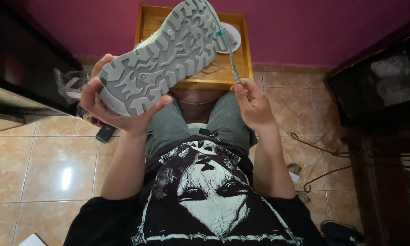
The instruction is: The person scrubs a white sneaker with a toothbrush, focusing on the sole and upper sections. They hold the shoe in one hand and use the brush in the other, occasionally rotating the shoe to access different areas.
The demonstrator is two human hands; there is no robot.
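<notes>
My left hand (118, 107) grips the heel end of a shoe (161, 57), held sole up so its grey lugged tread faces me. My right hand (252, 102) pinches the lower end of a toothbrush (226, 51) with a green and clear handle. The brush head rests against the toe edge of the sole. Both hands are raised above my lap, in front of a small wooden table (243, 61).
A white dish (234, 38) sits on the wooden table against the magenta wall. Dark furniture stands at the left (18, 68) and right (378, 91). Black cables (314, 148) trail over the tiled floor at the right; a plastic bag (68, 84) lies at the left.
</notes>
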